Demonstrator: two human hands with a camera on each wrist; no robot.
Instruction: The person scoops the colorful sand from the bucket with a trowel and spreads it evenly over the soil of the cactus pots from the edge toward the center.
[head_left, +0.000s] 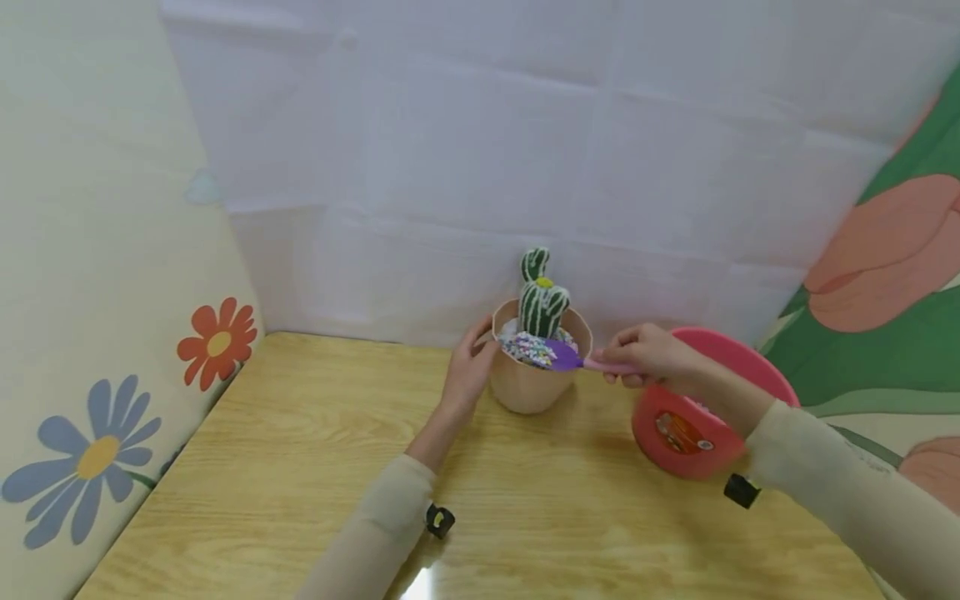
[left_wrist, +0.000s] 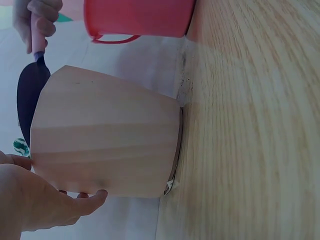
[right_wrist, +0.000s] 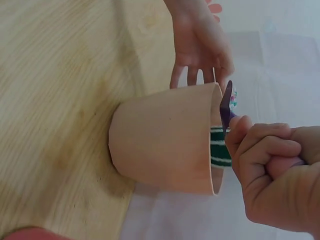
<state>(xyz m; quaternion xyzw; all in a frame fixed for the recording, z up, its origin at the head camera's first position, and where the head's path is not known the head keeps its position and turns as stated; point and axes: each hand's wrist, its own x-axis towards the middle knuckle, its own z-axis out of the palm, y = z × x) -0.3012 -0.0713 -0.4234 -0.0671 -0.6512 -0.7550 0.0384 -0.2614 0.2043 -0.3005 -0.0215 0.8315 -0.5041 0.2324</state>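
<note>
A beige plant pot (head_left: 532, 387) stands upright on the table, with a green knitted cactus (head_left: 542, 312) with white stripes rising from it. My left hand (head_left: 470, 367) rests against the pot's left side near the rim, its fingers fairly straight and spread in the right wrist view. In my right hand (head_left: 651, 354) I grip the pink handle (head_left: 611, 366) of a small purple trowel (head_left: 566, 357). Its blade is level over the pot's opening and bears a heap of small multicoloured beads (head_left: 528, 349). Similar white bits lie inside the pot around the cactus base.
A red plastic bucket (head_left: 651, 434) with a label stands to the right of the pot, partly under my right forearm. The wooden table (head_left: 315, 450) meets a white cloth backdrop (head_left: 420, 167) behind the pot. Flower-patterned panels (head_left: 97, 458) flank both sides.
</note>
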